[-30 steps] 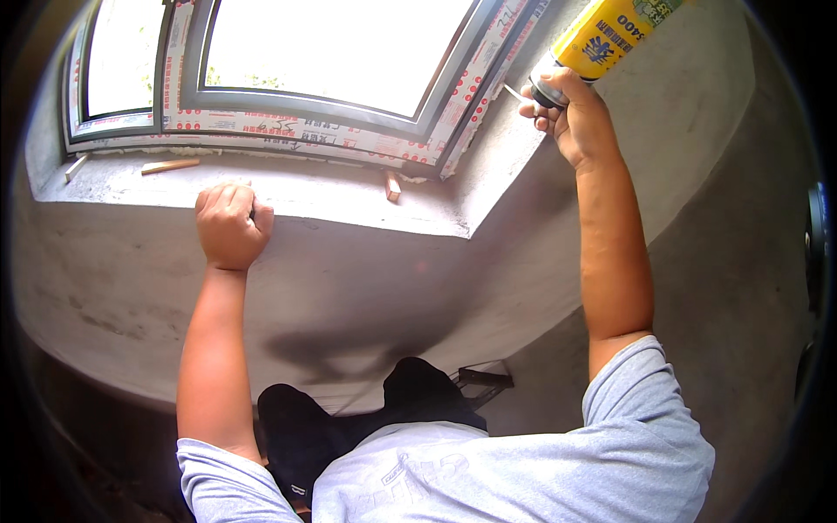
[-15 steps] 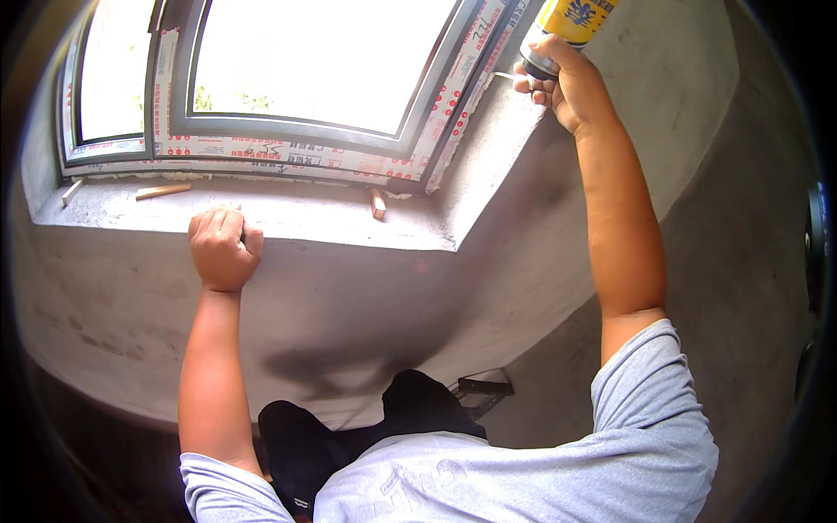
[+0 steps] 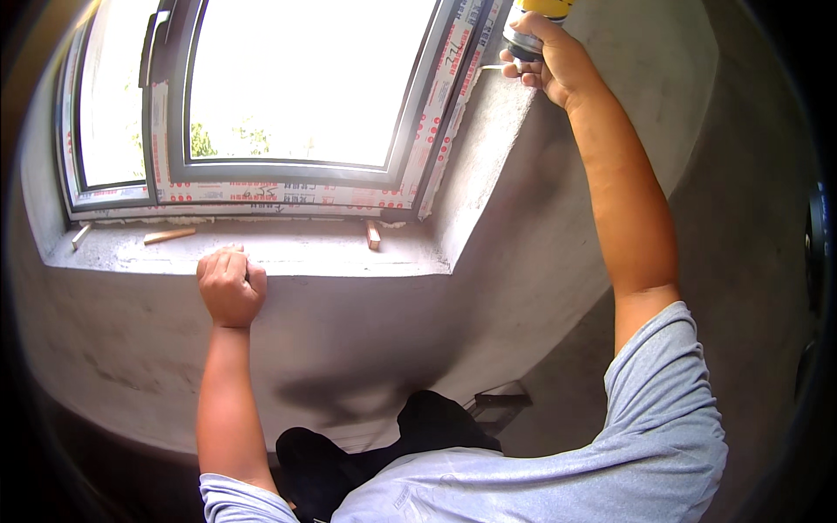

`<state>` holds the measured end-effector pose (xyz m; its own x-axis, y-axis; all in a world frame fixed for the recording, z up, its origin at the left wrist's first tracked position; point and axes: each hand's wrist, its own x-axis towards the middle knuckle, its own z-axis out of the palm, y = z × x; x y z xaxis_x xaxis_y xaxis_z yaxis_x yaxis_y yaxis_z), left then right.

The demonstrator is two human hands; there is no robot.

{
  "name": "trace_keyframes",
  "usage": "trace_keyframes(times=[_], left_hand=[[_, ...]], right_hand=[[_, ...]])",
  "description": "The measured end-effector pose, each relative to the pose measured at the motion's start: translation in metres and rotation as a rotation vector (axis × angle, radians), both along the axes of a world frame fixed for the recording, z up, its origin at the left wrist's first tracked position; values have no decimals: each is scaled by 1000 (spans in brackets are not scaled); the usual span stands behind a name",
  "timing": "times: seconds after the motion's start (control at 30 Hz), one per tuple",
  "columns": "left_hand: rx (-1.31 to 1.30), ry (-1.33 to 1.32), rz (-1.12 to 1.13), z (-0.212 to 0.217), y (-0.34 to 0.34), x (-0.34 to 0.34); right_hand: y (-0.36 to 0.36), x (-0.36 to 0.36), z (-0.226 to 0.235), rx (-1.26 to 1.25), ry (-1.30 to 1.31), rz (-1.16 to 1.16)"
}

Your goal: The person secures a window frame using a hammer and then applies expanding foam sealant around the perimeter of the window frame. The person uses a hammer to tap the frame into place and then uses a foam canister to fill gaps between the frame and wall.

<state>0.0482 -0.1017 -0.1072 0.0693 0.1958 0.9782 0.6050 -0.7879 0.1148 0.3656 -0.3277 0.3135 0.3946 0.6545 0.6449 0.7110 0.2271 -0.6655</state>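
We had the yellow aerosol foam can at the upper right, nozzle end lowest, its body running out of view past the top edge. Our right hand was clamped around its silver shoulder and dark collar, thumb and forefinger wrapped over it, the other fingers bent in close by the thin white nozzle tube. That tube pointed left at the joint between the taped window frame and the plastered reveal; we could not tell whether its tip touched. We judged the step in hand to be running foam along that upright joint. The next move, as we read it, called for a steady wrist, the tip kept close to the seam and even pressure on the valve, lest the bead spill onto the reveal.

Our left hand rested at the front edge of the sill, apparently as a brace. Its fingers lay together, tips hidden, so we could not tell whether they closed on anything. A short wooden block sat on the sill to its right, near the frame.
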Motion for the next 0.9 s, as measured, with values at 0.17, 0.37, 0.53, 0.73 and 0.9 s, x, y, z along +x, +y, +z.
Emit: trace_keyframes(times=[0.17, 0.37, 0.53, 0.73, 0.9], left_hand=[[-4, 1, 5, 0, 0, 1], [-6, 6, 7, -1, 1, 3], [-4, 11, 19, -3, 3, -1], [-15, 17, 9, -2, 1, 1], [13, 8, 18, -1, 2, 2]], right_hand=[[0, 3, 17, 19, -40, 15], [-1, 8, 47, 26, -70, -42], [1, 6, 61, 47, -99, -31], [4, 17, 82, 37, -120, -20], [8, 16, 90, 73, -99, -49]])
